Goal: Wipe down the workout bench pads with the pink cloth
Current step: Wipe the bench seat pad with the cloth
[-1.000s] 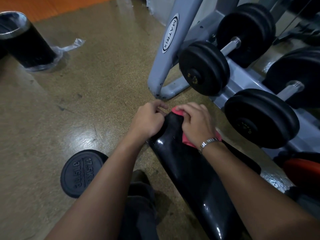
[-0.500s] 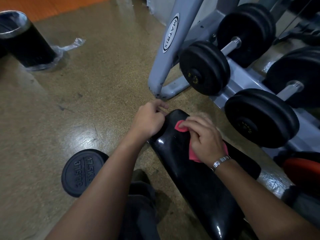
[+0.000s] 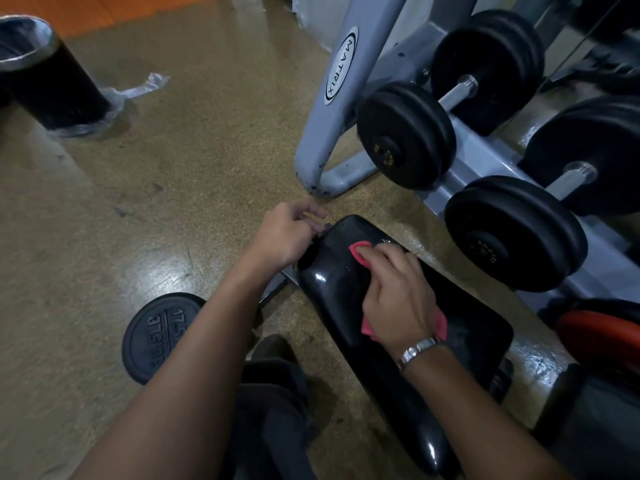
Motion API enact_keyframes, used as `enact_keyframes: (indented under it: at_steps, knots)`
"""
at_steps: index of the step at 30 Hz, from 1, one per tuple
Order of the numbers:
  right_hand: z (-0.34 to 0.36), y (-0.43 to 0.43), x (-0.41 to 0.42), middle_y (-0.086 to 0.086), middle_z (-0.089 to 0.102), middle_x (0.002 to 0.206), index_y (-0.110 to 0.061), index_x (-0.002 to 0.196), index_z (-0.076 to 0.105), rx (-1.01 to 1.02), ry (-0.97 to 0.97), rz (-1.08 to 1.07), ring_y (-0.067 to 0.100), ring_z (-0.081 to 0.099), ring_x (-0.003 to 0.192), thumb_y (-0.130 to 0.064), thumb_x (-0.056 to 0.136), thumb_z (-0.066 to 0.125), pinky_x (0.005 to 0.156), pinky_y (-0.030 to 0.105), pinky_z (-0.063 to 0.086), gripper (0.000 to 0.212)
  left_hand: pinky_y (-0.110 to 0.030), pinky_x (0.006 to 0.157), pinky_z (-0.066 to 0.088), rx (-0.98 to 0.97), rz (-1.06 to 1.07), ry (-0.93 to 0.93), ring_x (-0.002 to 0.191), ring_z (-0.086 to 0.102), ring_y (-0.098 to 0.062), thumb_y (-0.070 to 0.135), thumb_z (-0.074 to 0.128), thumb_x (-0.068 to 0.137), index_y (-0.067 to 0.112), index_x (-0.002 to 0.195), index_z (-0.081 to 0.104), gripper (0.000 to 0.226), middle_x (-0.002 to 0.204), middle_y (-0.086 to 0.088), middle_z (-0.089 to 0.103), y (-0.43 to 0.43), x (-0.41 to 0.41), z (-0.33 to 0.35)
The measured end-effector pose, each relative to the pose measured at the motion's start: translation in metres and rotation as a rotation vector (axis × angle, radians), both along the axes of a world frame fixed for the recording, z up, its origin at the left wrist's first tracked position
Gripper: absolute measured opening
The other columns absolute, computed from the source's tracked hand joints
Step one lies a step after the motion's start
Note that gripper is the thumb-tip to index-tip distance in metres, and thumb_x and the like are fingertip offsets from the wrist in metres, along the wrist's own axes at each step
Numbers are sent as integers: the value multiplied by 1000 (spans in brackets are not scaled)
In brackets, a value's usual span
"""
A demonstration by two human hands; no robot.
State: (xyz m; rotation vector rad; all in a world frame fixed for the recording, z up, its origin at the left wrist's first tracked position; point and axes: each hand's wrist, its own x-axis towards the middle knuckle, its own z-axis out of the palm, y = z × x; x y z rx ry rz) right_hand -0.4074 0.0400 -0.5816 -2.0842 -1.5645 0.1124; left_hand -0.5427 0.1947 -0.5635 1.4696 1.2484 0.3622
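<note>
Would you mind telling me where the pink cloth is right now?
In the head view, the pink cloth lies on the black bench pad, right of centre, pressed under the right hand near the pad's far end.

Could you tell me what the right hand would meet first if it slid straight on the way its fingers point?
Only a short stretch of bench pad is left ahead of the right hand and pink cloth; past the pad's end, probably the grey rack foot, though depth is unclear.

cloth [image 3: 360, 251] pink | bench pad [image 3: 332, 289] black | floor [image 3: 207, 133] speckled tan | rack [image 3: 320, 143] grey
</note>
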Motion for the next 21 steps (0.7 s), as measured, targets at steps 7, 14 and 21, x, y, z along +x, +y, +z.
enact_keyframes:
  at_steps: [7, 14, 21]
  knots:
    - [0, -20, 18, -15, 61, 114, -30, 114, 69, -1, -36, 98, 16, 58, 94, 0, 84, 54, 63, 31, 54, 45, -49, 90, 58, -33, -13, 37, 88, 70, -28, 8, 34, 59, 28, 89, 71, 52, 90, -5, 76, -1, -11, 0]
    - [-1, -25, -5, -13, 59, 122, -31, 128, 62, -53, -71, 168, 17, 56, 93, -8, 87, 49, 65, 34, 55, 49, -46, 89, 59, -20, -43, 72, 86, 68, -22, -3, 38, 75, 26, 91, 70, 46, 85, 2, 76, -2, -13, 3]
    - [6, -10, -26, -8, 58, 124, -28, 133, 59, -108, -84, 41, 18, 56, 95, -9, 89, 50, 59, 27, 43, 49, -38, 83, 57, -11, -50, 87, 85, 68, -21, -7, 37, 78, 27, 88, 69, 48, 83, 3, 75, -3, -12, 5]
